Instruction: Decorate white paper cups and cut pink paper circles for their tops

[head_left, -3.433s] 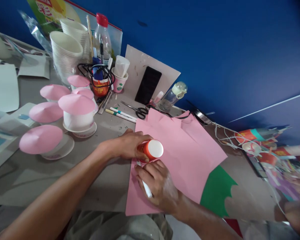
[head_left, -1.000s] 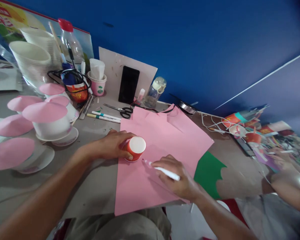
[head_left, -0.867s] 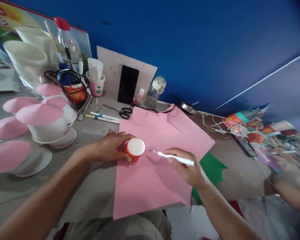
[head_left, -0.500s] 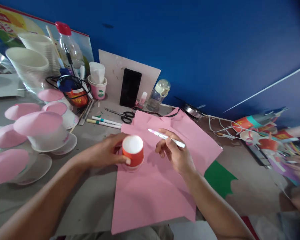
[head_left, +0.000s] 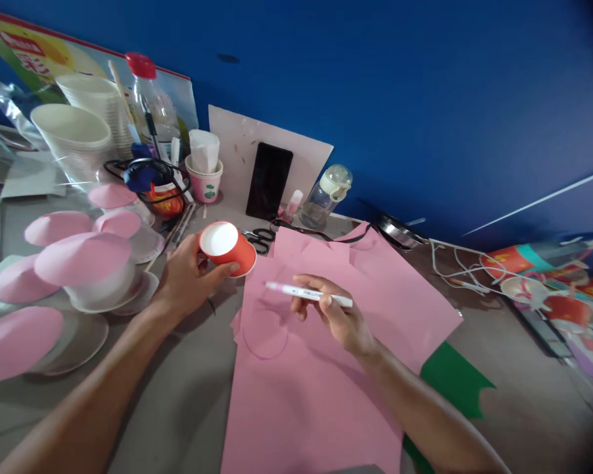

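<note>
My left hand [head_left: 190, 276] is closed round a red paper cup [head_left: 237, 255], tilted, its white base facing up and toward me. The cup is lifted off the pink paper [head_left: 321, 395], near the sheet's upper left edge. Between the fingers of my right hand [head_left: 333, 313] is a white marker pen [head_left: 316, 293], its lilac tip pointing left, held above the paper. A thin drawn circle [head_left: 265, 357] shows on the pink paper below the marker's tip.
Several white cups with pink cone tops [head_left: 84, 260] stand at left, before stacked paper cups [head_left: 72, 135]. Behind the paper are scissors [head_left: 261, 239], a black phone [head_left: 269, 179] and a clear bottle [head_left: 326, 194]. Green paper [head_left: 457, 378] and white cables [head_left: 454, 270] lie at right.
My left hand has lifted the red cup off the paper and carried it up and left, baring the drawn circle. My right hand, after moving round the cup, has drawn back with the marker.
</note>
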The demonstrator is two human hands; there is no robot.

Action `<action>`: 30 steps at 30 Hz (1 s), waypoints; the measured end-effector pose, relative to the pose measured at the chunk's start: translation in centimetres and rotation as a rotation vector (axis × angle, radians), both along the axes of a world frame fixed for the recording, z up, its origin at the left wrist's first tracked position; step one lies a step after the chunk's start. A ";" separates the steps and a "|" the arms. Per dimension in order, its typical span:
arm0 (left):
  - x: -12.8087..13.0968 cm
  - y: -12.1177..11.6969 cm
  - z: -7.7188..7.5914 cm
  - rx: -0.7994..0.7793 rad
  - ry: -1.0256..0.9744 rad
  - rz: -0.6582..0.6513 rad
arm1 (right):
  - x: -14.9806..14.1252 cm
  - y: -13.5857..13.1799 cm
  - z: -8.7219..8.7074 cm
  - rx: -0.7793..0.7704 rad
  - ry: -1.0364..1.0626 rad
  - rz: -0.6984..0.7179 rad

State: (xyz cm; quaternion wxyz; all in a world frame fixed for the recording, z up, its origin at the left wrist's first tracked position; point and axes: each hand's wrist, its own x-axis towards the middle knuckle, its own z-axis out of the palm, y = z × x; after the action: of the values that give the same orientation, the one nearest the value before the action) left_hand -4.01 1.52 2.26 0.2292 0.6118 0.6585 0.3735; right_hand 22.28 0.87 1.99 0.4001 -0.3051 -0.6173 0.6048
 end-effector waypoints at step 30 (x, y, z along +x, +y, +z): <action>2.2 -1.7 0.0 -0.027 0.123 -0.319 | 0.6 1.4 -1.3 -0.122 0.117 -0.078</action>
State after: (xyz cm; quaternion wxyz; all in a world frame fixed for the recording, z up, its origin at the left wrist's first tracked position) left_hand -1.86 -0.15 2.25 0.2531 0.7272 0.5706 0.2855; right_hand 22.88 2.24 0.68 0.4394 -0.3167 -0.5428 0.6419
